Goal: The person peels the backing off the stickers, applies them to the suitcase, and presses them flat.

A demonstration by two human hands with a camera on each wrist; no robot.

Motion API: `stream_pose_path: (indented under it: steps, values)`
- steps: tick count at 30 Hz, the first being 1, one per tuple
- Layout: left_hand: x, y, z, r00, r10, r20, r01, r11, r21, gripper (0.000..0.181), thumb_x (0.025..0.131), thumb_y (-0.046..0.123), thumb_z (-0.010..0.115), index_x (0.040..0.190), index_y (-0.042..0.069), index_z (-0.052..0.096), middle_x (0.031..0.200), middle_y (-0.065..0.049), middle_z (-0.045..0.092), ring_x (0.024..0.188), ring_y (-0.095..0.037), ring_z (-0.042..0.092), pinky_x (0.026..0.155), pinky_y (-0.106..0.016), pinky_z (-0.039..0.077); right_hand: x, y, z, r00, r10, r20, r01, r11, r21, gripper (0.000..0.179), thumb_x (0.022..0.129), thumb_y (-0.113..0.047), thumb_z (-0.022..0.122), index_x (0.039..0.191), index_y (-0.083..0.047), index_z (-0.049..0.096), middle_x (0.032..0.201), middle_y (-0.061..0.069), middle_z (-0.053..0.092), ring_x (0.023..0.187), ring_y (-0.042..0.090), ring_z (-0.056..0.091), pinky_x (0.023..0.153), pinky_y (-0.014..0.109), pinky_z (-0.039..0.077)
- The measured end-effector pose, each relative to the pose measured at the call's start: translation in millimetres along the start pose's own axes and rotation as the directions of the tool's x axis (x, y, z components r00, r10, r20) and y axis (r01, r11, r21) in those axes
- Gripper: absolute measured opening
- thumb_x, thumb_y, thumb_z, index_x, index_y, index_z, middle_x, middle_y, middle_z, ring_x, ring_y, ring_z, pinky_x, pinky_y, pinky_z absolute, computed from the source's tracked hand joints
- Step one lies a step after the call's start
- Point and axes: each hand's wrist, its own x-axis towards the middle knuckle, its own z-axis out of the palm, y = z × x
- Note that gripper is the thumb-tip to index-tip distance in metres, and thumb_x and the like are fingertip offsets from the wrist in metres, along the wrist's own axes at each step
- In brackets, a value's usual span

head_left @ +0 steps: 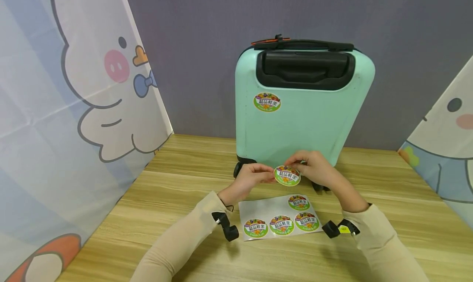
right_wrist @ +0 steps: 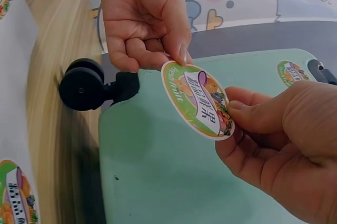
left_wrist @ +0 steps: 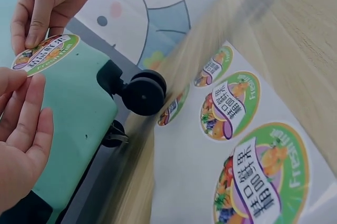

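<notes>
Between both hands is an oval fruit sticker (head_left: pixel 287 175), green with a white lettered band, held up in front of the suitcase. My left hand (head_left: pixel 254 178) pinches its left edge between thumb and fingers. At the opposite edge, my right hand (head_left: pixel 313 166) pinches it too, as the right wrist view shows closely. Behind them stands the mint-green suitcase (head_left: pixel 295 126), upright, with a matching sticker (head_left: pixel 267 102) on its upper left face. Below the hands a white sticker sheet (head_left: pixel 264 210) lies on the table, bearing several more oval stickers along its front and right side.
The suitcase's black wheels (left_wrist: pixel 143 93) rest on the wooden table (head_left: pixel 184 191). A grey wall (head_left: pixel 192 60) rises behind it. Cartoon-printed cloths (head_left: pixel 33 109) hang at left and right. Its black top handle (head_left: pixel 303 45) has an orange strip beside it.
</notes>
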Motion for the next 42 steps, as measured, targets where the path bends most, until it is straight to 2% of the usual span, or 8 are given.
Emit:
stream_pose_path:
  steps: [4, 11, 18, 24, 32, 38, 42]
  values:
    - [0.5, 3.0, 1.2, 1.000, 0.021, -0.022, -0.021, 1.000, -0.001, 0.020, 0.096, 0.001, 0.063, 0.112, -0.011, 0.069, 0.100, -0.011, 0.073, 0.090, -0.019, 0.072, 0.090, -0.040, 0.055, 2.5, -2, -3, 1.000, -0.008, -0.018, 0.008, 1.000, 0.006, 0.017, 0.089, 0.012, 0.064, 0.093, 0.001, 0.076, 0.093, 0.012, 0.073, 0.081, 0.025, 0.067, 0.062, 0.027, 0.053]
    - [4.2, 7.3, 2.6, 0.998, 0.055, -0.037, -0.056, 0.998, -0.022, 0.021, 0.096, 0.000, 0.063, 0.111, -0.011, 0.069, 0.098, -0.011, 0.073, 0.087, -0.016, 0.072, 0.096, -0.054, 0.049, 6.4, -7, -9, 0.999, 0.019, -0.027, -0.020, 1.000, -0.016, 0.019, 0.090, 0.013, 0.062, 0.095, 0.001, 0.076, 0.095, 0.013, 0.072, 0.084, 0.027, 0.067, 0.066, 0.030, 0.055]
    - [9.0, 16.6, 4.3, 0.995, 0.091, -0.038, -0.092, 0.995, -0.025, 0.023, 0.097, 0.001, 0.062, 0.114, -0.012, 0.067, 0.102, -0.011, 0.072, 0.090, -0.017, 0.071, 0.098, -0.056, 0.047, 11.2, -14, -17, 0.998, 0.024, -0.061, -0.026, 0.999, -0.020, 0.017, 0.091, 0.011, 0.063, 0.096, 0.002, 0.076, 0.097, 0.015, 0.072, 0.087, 0.031, 0.068, 0.070, 0.031, 0.056]
    - [12.7, 25.8, 5.6, 0.992, 0.123, -0.036, -0.124, 0.992, -0.022, 0.023, 0.097, 0.000, 0.061, 0.115, -0.013, 0.066, 0.101, -0.010, 0.072, 0.088, -0.015, 0.071, 0.096, -0.053, 0.050, 14.6, -19, -23, 0.995, 0.039, -0.096, -0.040, 0.999, -0.009, 0.017, 0.092, 0.011, 0.062, 0.097, 0.002, 0.076, 0.099, 0.016, 0.072, 0.086, 0.030, 0.068, 0.068, 0.026, 0.054]
    - [17.6, 34.5, 8.0, 0.985, 0.165, -0.047, -0.167, 0.985, -0.032, 0.021, 0.095, 0.001, 0.064, 0.112, -0.012, 0.067, 0.093, -0.002, 0.073, 0.085, -0.014, 0.071, 0.089, -0.040, 0.056, 18.4, -23, -28, 0.988, 0.011, -0.152, -0.013, 1.000, -0.015, 0.017, 0.092, 0.011, 0.063, 0.096, 0.002, 0.077, 0.101, 0.017, 0.072, 0.085, 0.029, 0.069, 0.069, 0.020, 0.053]
    - [18.3, 40.7, 9.7, 0.981, 0.190, -0.044, -0.192, 0.980, -0.056, 0.021, 0.096, 0.001, 0.063, 0.112, -0.012, 0.067, 0.091, 0.000, 0.072, 0.085, -0.013, 0.070, 0.091, -0.043, 0.054, 21.2, -26, -32, 0.984, -0.014, -0.178, 0.013, 1.000, -0.005, 0.015, 0.091, 0.010, 0.063, 0.095, 0.003, 0.076, 0.100, 0.018, 0.071, 0.081, 0.023, 0.068, 0.067, 0.017, 0.052]
    - [18.7, 43.4, 11.1, 0.979, 0.194, -0.054, -0.197, 0.978, -0.068, 0.021, 0.096, 0.000, 0.063, 0.112, -0.012, 0.067, 0.091, 0.001, 0.072, 0.084, -0.012, 0.070, 0.089, -0.039, 0.055, 22.5, -27, -34, 0.982, -0.005, -0.190, 0.006, 1.000, 0.006, 0.014, 0.092, 0.009, 0.064, 0.097, 0.004, 0.076, 0.102, 0.019, 0.070, 0.084, 0.024, 0.067, 0.068, 0.016, 0.051]
